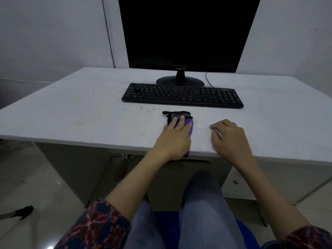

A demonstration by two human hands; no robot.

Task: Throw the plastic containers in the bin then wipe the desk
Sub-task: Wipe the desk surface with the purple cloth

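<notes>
One monitor (pixel 185 33) reads "SAMSUNG"; one black keyboard (pixel 182 95) lies before it on the white surface (pixel 71 108). Left hand (pixel 175 139) presses flat, fingers straight, on one purple-and-grey cloth (pixel 189 126) at the front edge. Right hand (pixel 231 139) rests loosely curled, gripping nothing.

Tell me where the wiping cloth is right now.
The purple and black cloth lies on the white desk near its front edge, just in front of the keyboard, under the flat left hand.
</notes>
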